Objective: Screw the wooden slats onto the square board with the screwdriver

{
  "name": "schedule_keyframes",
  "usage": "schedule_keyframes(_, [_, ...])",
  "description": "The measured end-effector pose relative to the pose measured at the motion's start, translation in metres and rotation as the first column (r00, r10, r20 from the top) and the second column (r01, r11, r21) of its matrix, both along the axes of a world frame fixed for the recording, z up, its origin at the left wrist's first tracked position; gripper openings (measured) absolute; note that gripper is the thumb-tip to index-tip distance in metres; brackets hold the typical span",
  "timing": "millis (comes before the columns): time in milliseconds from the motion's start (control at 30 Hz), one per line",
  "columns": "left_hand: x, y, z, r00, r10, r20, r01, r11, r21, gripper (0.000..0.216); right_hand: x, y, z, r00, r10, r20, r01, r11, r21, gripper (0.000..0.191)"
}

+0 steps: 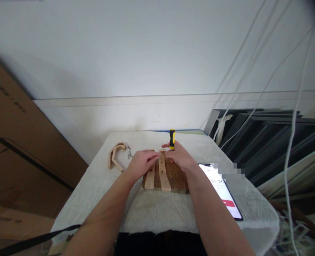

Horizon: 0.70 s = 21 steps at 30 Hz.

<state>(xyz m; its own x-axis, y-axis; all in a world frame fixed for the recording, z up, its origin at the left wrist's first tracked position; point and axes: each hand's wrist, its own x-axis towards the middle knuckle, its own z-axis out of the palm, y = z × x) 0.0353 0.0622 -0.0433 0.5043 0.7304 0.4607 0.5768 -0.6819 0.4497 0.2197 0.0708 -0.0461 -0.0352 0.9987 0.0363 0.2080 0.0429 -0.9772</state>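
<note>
Nearest, two bare forearms coming in from the bottom edge and converging toward mid-table. On the near right, a phone (223,190) lying flat with lit screen, just beside the right forearm and close to the table's right edge. Between the forearms, bare white cloth on the table (157,209) from the near edge up to the wooden board.

Next, a dark wooden board (175,176) at mid-table, with two pale wooden strips (163,173) lying lengthwise on it, side by side and slightly splayed.

Further on, left hand (141,161) palm down over the far end of the left strip, fingers together and pointing right, pressing on the wood; whether anything sits under the fingertips cannot be told. Right hand (179,156) just beside it at the far end of the right strip, fingers curled around the lower part of a screwdriver (172,138), held upright, its yellow-and-black handle rising above the knuckles, index finger stretched out to the left. Fingertips of the two hands almost meeting.

To the far left, well apart from the hands, curved wooden pieces (116,154) with a few small screws (130,153) just beside them. Open cloth left of the board out to the table's left edge.

Beyond, the far table edge near the white wall; cardboard boxes (16,142) at left, dark metal panels (266,138) and hanging white cords (293,135) at right.
</note>
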Motion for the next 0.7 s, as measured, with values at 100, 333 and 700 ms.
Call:
schedule_keyframes(100, [0.0041, -0.0007, -0.0027, 0.999, 0.005, -0.052, -0.007, 0.999, -0.041, 0.017, -0.0028, 0.0053, -0.0052, 0.980, -0.021, 0.197, 0.007, 0.997, 0.073, 0.028])
schedule_keyframes(333, [0.0041, 0.0009, -0.0044, 0.998, -0.020, -0.059, 0.020, 1.000, 0.006, 0.019, -0.0070, 0.0062, -0.0009, 0.928, -0.066, 0.367, 0.012, 0.989, 0.149, 0.015])
schedule_keyframes(700, [-0.0035, 0.0026, -0.0097, 0.992, -0.011, -0.126, 0.039, 0.974, 0.223, 0.028, -0.0069, 0.0035, 0.0037, 0.919, -0.055, 0.390, -0.018, 0.983, 0.182, 0.016])
